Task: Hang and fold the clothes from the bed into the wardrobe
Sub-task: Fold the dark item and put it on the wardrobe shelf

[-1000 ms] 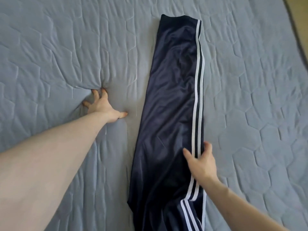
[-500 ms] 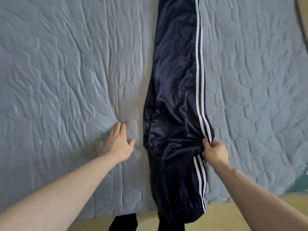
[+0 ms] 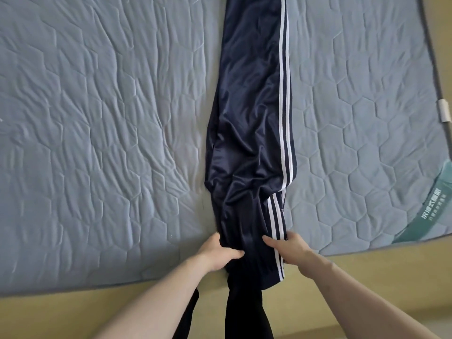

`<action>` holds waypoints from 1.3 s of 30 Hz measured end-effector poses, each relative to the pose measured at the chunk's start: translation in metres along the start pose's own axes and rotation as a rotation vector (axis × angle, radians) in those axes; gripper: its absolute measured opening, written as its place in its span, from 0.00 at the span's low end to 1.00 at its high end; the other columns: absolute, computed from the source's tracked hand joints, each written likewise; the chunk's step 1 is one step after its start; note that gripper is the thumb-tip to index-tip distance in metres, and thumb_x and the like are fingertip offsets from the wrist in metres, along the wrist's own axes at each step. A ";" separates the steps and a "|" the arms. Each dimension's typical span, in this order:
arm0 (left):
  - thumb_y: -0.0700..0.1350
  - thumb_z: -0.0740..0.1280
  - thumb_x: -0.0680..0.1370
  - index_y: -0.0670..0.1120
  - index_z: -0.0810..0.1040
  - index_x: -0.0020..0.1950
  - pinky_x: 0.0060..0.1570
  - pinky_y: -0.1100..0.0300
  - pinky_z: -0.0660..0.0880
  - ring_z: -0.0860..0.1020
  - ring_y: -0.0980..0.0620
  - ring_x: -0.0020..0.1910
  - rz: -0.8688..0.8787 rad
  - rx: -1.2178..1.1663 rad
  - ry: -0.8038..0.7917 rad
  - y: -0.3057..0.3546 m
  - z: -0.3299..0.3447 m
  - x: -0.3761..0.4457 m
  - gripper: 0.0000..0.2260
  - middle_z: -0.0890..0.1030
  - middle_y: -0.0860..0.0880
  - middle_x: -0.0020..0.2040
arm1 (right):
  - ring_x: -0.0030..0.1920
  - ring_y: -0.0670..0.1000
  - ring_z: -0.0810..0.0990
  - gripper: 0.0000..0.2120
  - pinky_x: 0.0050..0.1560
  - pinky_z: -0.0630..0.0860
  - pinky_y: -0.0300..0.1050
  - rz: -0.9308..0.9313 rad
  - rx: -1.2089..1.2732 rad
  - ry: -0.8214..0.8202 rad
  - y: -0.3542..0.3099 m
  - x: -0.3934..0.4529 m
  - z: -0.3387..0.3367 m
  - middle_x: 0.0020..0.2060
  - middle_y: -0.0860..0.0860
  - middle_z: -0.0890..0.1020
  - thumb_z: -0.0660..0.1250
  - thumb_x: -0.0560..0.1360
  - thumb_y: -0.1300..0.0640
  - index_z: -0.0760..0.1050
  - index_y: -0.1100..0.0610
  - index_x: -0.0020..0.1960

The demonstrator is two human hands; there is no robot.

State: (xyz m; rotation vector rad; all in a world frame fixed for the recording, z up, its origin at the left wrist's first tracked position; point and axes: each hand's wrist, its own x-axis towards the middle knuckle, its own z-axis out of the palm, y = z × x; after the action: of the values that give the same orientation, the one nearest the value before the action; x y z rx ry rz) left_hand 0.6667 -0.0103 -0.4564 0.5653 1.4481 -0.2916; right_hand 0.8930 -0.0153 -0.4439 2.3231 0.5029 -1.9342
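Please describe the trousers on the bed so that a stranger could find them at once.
On the grey-blue quilted mattress, a long dark strip runs down the middle to the near edge. These are the navy track trousers, shiny, with white side stripes; both hands grip their near end.

One view only, my head camera. I'm looking steeply down and forward from standing height at the bed's near edge. Wide-angle lens bows the mattress (image 3: 102, 123) border. Both forearms enter from the bottom corners, close to the lens. Frame runs from floor (image 3: 367, 277) under me across the mattress; far end cut off.
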 end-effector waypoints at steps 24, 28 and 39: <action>0.43 0.67 0.82 0.44 0.77 0.54 0.33 0.62 0.80 0.80 0.54 0.34 0.517 -0.656 0.165 0.237 -0.118 -0.096 0.04 0.80 0.45 0.43 | 0.30 0.46 0.81 0.04 0.30 0.80 0.37 -0.196 0.870 -0.032 -0.230 -0.087 -0.087 0.37 0.53 0.80 0.64 0.81 0.63 0.78 0.60 0.49; 0.45 0.67 0.83 0.43 0.73 0.64 0.36 0.59 0.82 0.85 0.51 0.37 0.572 -0.740 0.250 0.287 -0.143 -0.087 0.12 0.84 0.43 0.49 | 0.45 0.49 0.86 0.11 0.41 0.83 0.42 -0.347 0.988 -0.049 -0.272 -0.081 -0.102 0.52 0.53 0.83 0.63 0.84 0.50 0.73 0.55 0.63; 0.62 0.74 0.72 0.44 0.60 0.80 0.71 0.52 0.68 0.71 0.44 0.72 0.193 0.017 0.425 0.218 -0.144 0.006 0.44 0.69 0.45 0.76 | 0.69 0.57 0.76 0.45 0.69 0.72 0.50 -0.216 0.129 0.415 -0.223 0.015 -0.066 0.72 0.54 0.74 0.74 0.73 0.44 0.56 0.55 0.81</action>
State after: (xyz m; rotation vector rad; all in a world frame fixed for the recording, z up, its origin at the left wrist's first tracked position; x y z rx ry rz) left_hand 0.6579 0.2489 -0.4246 0.8088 1.7838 -0.0287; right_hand 0.8918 0.2156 -0.4123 2.8788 0.7036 -1.5971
